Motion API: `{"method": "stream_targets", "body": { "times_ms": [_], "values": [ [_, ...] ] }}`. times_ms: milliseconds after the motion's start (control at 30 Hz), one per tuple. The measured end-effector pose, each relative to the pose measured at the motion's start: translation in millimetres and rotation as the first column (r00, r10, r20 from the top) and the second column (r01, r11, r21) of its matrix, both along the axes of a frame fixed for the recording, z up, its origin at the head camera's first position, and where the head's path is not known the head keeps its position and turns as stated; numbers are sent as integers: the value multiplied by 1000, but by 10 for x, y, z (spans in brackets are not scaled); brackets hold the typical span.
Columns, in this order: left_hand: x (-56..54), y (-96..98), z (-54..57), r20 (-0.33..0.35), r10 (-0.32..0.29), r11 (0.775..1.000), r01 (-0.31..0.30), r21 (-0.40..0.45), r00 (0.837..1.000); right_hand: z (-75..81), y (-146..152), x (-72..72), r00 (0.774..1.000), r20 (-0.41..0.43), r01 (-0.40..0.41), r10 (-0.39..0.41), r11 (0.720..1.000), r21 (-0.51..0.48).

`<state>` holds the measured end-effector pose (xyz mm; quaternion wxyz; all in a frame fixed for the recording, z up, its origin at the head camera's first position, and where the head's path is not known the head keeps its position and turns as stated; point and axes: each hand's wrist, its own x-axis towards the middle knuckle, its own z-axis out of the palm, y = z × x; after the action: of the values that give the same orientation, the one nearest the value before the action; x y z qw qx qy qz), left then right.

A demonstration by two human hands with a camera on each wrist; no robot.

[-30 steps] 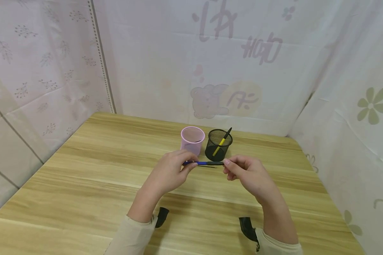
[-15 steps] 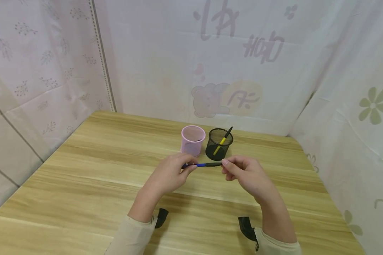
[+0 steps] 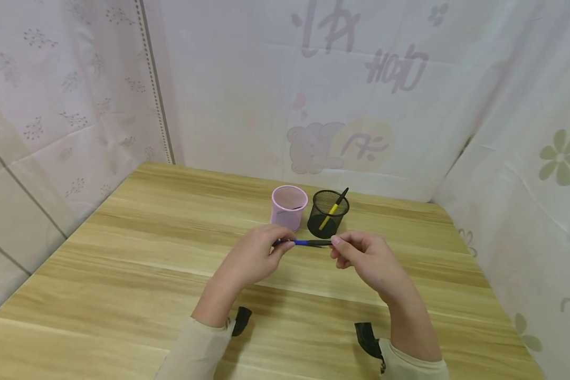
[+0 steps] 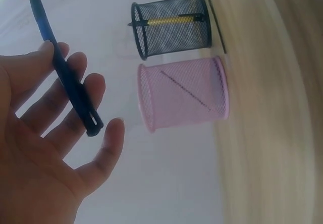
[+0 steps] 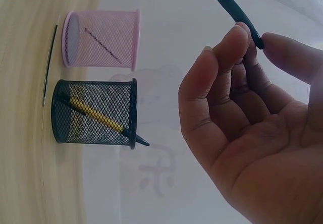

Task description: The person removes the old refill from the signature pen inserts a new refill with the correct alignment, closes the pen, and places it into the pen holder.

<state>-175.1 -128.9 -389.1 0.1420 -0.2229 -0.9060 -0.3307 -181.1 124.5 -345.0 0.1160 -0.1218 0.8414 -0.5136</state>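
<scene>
A blue pen with a black end section (image 3: 313, 243) is held level between both hands above the table. My left hand (image 3: 254, 256) pinches its blue part between thumb and fingers; the other fingers are spread in the left wrist view. At the pen's black tip, my right hand (image 3: 372, 258) pinches with thumb and fingertips, remaining fingers curled in. Beyond the hands stand a pink mesh cup (image 3: 285, 217) and a black mesh cup (image 3: 315, 224). A yellow and black pen (image 3: 333, 210) leans in the black one. A thin dark rod (image 5: 103, 46) slants within the pink cup.
A thin black rod like a pen refill (image 5: 49, 65) lies on the wooden table (image 3: 147, 237) just in front of the cups. Printed cloth (image 3: 228, 105) hangs behind the table and along both sides. Black curved pieces (image 3: 368, 340) protrude near both sleeves.
Both hands keep their pinch on the pen. It sloped slightly half a second ago and is level now. The cups sit slightly higher in the head view as the camera shifts.
</scene>
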Motion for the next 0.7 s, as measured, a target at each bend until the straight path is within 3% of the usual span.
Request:
{"method": "stream_targets", "body": {
  "times_ms": [700],
  "values": [
    [60,36,150,-93,-1,1000,1,2,996,13,39,36,999,-28,-30,30,1000,7]
  ]
}}
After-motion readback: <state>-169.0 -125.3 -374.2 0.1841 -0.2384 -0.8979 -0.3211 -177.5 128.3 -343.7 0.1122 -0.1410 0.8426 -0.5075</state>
